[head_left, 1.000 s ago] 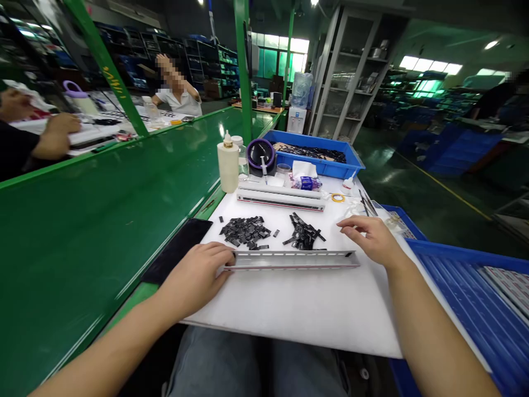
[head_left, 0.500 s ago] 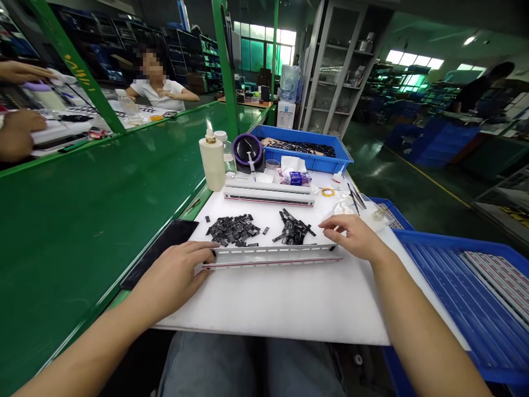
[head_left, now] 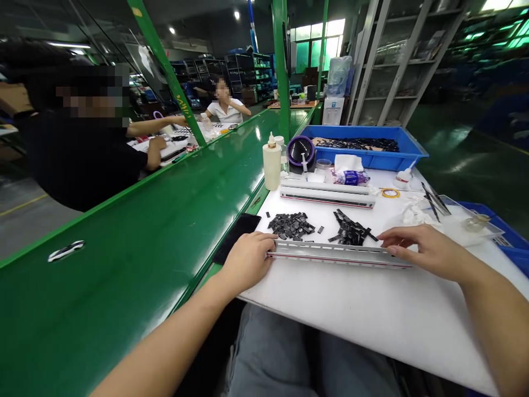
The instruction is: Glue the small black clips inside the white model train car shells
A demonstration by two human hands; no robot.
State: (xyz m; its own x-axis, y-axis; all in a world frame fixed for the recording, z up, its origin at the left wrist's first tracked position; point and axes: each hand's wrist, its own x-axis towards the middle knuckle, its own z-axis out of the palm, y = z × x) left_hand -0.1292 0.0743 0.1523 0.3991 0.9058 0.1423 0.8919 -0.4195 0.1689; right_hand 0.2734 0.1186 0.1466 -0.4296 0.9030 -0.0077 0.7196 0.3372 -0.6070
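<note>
A long white slotted rail (head_left: 330,253) with a red stripe lies across the white table in front of me. My left hand (head_left: 251,259) grips its left end, thumb and fingers around it. At the right end, my right hand (head_left: 425,251) has its fingers apart, the fingertips beside or lightly on the rail. Just behind the rail lie two piles of small black pieces, a left pile (head_left: 291,225) and a right pile (head_left: 351,229), with a single piece between them. Farther back rests another white rail (head_left: 326,196).
Behind stand a cream bottle (head_left: 271,165), a round black container (head_left: 301,151) and a blue bin (head_left: 407,157) of black parts. Yellow tape (head_left: 390,193) and tweezers (head_left: 432,201) lie right. A dark pad (head_left: 237,237) is left; two people sit beyond the green partition (head_left: 165,215).
The view has turned left, so the table appears farther right and a person in black shows at the left. My hands stay at the rail's two ends.
</note>
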